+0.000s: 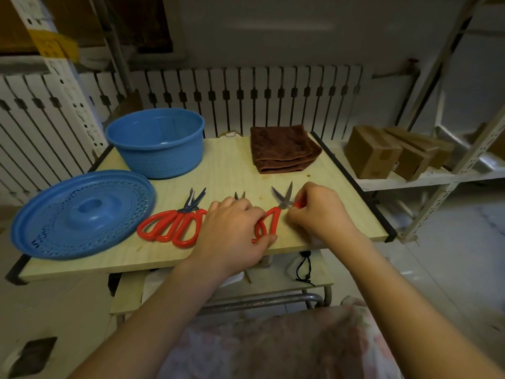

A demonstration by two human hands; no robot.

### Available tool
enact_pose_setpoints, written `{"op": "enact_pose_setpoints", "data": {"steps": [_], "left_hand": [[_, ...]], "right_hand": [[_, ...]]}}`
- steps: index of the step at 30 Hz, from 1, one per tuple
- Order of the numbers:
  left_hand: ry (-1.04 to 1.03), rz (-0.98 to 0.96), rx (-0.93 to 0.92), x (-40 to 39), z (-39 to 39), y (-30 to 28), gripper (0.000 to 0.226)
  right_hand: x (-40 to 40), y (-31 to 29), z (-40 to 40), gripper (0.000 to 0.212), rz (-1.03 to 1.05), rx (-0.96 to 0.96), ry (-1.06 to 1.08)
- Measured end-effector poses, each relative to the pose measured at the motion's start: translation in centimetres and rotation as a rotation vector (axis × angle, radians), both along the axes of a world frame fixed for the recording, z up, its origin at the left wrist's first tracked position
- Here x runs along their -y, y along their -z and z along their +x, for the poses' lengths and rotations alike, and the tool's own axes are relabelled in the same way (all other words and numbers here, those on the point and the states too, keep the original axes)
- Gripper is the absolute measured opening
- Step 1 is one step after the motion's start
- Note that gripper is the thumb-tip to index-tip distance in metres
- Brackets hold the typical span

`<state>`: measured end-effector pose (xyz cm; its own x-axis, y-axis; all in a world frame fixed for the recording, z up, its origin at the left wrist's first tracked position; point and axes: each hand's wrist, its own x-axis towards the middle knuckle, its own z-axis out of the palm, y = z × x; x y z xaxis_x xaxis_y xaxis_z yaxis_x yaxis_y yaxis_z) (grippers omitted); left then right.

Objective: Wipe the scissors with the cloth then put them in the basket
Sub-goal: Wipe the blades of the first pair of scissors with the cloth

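The scissors (269, 220) have bright red handles and grey metal blades, and so does the pair (175, 224) lying to the left (two of them overlapped, it seems). The basket (157, 143) is plain blue with a fine woven texture low on its wall. Its lid (82, 212) is the same blue, pierced in rings of small holes. The cloth (284, 149) is dark brown. The table (226, 165) is pale yellowish wood grain with black edging.

Single head-worn view, looking forward and down.
The wide-angle camera sits close above the table (224, 170), both forearms reaching in from the bottom edge; a radiator (246, 99) closes the back, shelving (410, 176) the right.
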<state>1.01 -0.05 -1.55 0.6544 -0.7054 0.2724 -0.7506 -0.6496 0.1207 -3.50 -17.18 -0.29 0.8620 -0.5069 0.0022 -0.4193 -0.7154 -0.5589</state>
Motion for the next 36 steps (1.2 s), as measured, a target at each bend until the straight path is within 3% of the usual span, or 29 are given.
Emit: {"op": "enact_pose_setpoints", "data": {"steps": [3, 6, 12, 15, 22, 26, 33, 36], "left_hand": [[0.015, -0.006, -0.053, -0.1, 0.1, -0.3, 0.047], [-0.015, -0.163, -0.156, -0.1, 0.1, -0.8, 0.047], [-0.081, -0.590, -0.758, 1.4, 0.2, -3.1, 0.065], [-0.083, -0.775, -1.003, 1.4, 0.5, -3.5, 0.053], [-0.143, -1.463, -1.518, 1.3, 0.9, -4.2, 0.019], [-0.202, -1.629, -1.568, 1.9, 0.7, -4.1, 0.011], [-0.257, -1.498, -1.441, 2.4, 0.0, -4.3, 0.028], [-0.240, -1.451, -1.342, 2.3, -0.4, -4.5, 0.023]], "right_hand": [[0.8, -0.7, -0.4, 0.016, 0.195, 0.138, 0.025], [1.1, -1.6, -1.1, 0.016, 0.364, 0.278, 0.061], [-0.3, -3.0, -1.6, 0.016, 0.645, 0.433, 0.011], [-0.9, -3.1, -1.7, 0.018, 0.791, 0.493, -0.024], [-1.8, -2.4, -0.8, 0.012, 1.271, 0.566, -0.037], [-3.2, -2.3, -0.3, 0.017, 1.340, 0.594, -0.052], [-4.8, -2.0, -0.1, 0.018, 1.296, 0.632, -0.034], [-5.7, -2.0, -0.1, 0.017, 1.295, 0.670, 0.007]]}}
